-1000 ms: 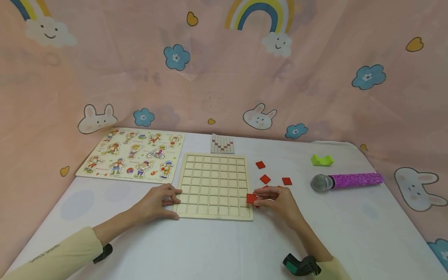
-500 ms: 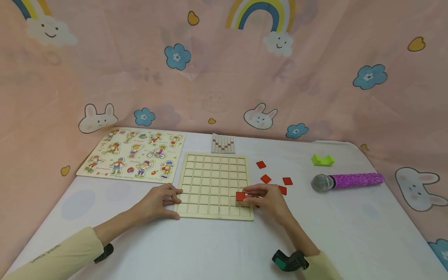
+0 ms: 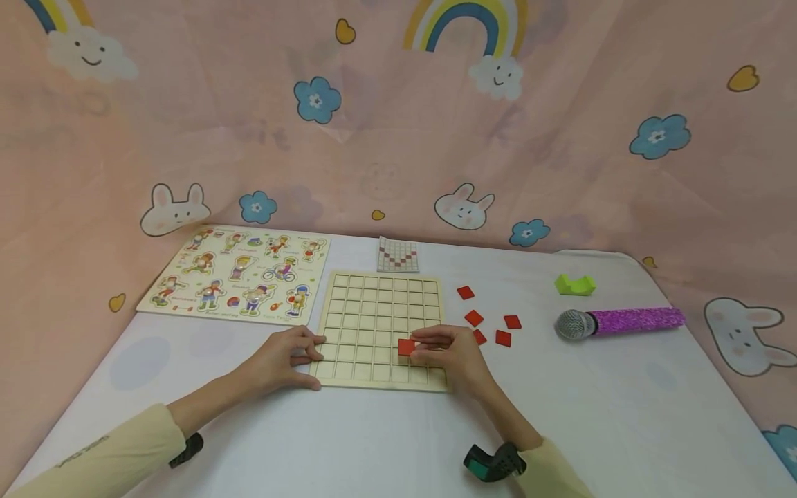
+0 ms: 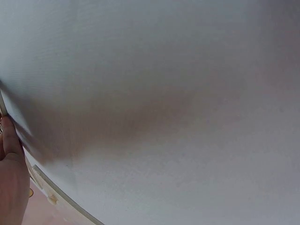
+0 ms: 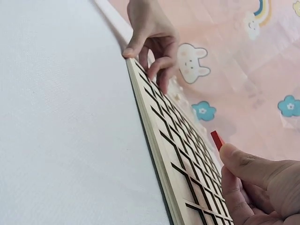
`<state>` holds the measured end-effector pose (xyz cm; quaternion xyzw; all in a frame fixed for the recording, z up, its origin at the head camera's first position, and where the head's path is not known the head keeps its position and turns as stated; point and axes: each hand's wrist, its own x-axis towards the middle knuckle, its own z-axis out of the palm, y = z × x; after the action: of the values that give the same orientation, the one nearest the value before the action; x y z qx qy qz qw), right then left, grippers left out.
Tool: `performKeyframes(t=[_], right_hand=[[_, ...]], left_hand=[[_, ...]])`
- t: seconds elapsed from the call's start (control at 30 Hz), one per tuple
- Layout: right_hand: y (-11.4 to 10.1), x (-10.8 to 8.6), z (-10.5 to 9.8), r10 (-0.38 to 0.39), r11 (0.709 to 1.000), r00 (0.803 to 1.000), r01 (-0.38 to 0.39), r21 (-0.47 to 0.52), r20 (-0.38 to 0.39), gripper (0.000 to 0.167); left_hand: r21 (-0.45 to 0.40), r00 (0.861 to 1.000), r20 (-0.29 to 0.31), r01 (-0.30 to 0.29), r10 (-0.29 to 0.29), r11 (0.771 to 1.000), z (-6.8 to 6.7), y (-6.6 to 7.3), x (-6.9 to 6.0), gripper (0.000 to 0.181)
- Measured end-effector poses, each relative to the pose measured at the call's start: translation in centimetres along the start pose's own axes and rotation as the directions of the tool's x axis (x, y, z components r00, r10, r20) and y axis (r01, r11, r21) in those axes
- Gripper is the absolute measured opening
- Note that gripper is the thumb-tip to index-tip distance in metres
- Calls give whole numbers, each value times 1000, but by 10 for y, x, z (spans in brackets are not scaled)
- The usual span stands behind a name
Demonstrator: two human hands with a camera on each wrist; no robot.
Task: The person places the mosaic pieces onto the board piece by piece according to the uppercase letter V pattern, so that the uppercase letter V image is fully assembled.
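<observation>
In the head view a wooden grid board lies flat on the white table. At its near left corner my left hand grips the edge; the right wrist view shows that thumb at the corner and the fingers bent over the side. Thumb and fingers of my right hand pinch a red square tile above the right half of the board. Seen from the right wrist, the tile is held up off the grid, tilted. The left wrist view catches only part of the left hand and mostly tablecloth.
Several loose red tiles lie right of the board. Behind it stands a small pattern card. A picture puzzle board lies at left. To the right are a green piece and a purple microphone.
My right hand has carried the red tile leftward from the board's right edge to over its grid. The left hand has stayed at the corner.
</observation>
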<state>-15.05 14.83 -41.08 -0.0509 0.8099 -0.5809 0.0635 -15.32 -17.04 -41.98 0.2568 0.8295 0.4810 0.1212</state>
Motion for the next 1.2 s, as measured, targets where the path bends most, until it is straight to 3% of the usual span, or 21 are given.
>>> performKeyframes(t=[0.4, 0.73, 0.93, 1.2], right_hand=[[7, 2, 24, -35, 998, 999, 35, 46, -4, 33], [7, 2, 37, -141, 989, 990, 139, -58, -21, 32], [5, 4, 42, -97, 993, 995, 96, -74, -9, 32], [3, 4, 42, -100, 990, 995, 100, -95, 4, 34]], left_hand=[[5, 1000, 3, -21, 21, 1000, -1, 0, -1, 32], [-10, 1000, 5, 3, -3, 1000, 0, -3, 0, 33], [-20, 1000, 6, -3, 3, 1000, -1, -1, -1, 32], [-46, 1000, 7, 0, 0, 999, 0, -1, -1, 33]])
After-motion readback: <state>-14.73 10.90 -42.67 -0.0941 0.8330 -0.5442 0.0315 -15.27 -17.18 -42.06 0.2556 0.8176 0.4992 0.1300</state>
